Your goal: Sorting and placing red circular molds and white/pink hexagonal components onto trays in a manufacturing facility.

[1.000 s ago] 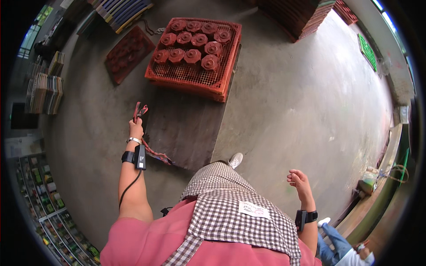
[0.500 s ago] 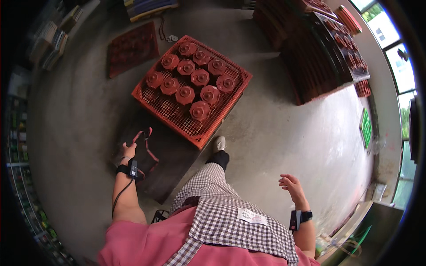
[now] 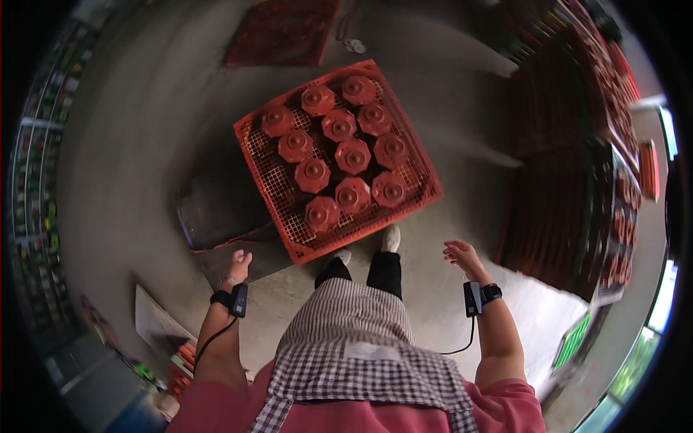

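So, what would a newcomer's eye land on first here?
Probably the red crate in the middle, with its rows of red, faceted pieces, just ahead of the person's feet. Next, the tall, dark red stack at the right, with a bright green panel below it. The two hands, left and right, show apart, nearer the wearer than the crate.

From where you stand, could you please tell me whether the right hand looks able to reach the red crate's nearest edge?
Probably yes: the right hand looks empty, and only floor shows between it and the red crate, though some bending may be needed.
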The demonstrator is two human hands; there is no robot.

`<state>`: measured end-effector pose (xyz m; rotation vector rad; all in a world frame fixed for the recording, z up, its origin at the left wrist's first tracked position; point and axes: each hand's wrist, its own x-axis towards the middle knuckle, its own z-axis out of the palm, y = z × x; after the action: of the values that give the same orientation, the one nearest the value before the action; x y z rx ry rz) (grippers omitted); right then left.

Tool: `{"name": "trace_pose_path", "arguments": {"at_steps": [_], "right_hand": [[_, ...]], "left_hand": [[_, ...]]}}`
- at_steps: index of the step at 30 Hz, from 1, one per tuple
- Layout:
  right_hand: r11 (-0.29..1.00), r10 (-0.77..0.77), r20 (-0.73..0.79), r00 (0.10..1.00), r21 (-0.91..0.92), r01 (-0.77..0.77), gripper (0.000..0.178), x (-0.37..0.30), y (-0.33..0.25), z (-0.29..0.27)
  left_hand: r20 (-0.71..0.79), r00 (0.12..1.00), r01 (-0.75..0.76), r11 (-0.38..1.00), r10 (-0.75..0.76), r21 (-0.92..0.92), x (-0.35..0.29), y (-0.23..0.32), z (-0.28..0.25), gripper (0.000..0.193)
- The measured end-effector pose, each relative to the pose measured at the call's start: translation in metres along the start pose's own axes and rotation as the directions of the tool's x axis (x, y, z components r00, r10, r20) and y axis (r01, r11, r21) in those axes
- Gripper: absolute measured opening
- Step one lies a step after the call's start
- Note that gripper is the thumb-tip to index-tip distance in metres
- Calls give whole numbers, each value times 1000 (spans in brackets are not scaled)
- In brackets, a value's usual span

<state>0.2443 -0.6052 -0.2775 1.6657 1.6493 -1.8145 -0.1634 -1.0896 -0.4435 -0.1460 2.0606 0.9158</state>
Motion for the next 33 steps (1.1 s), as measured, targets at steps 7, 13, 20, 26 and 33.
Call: {"name": "trace_pose_path", "arguments": {"at_steps": [7,13,20,26,33], "right_hand": [[714,-381,-127,916,-670,204,37,224,-28,-27],[692,-569,-201,797,-640,333,45,358,-31,-16],[990,-133,-109,985,36,138,53,387,-55,10],[977,-210,-209,955,-15,212,51,386,-53,7],[980,-177,-225,958,45,192,50,394,-43,-8]], "left_hand": [[-77,990,127,981,-117,149,21,-22,98,66],[-103,951,280,953,-291,-114,111,-26,118,76],[-175,946,128,810,-273,-573,139,6,156,86],[-222,924,71,710,-311,-701,160,2,162,80],[-291,916,-56,629,-277,-776,167,9,182,78]]}}
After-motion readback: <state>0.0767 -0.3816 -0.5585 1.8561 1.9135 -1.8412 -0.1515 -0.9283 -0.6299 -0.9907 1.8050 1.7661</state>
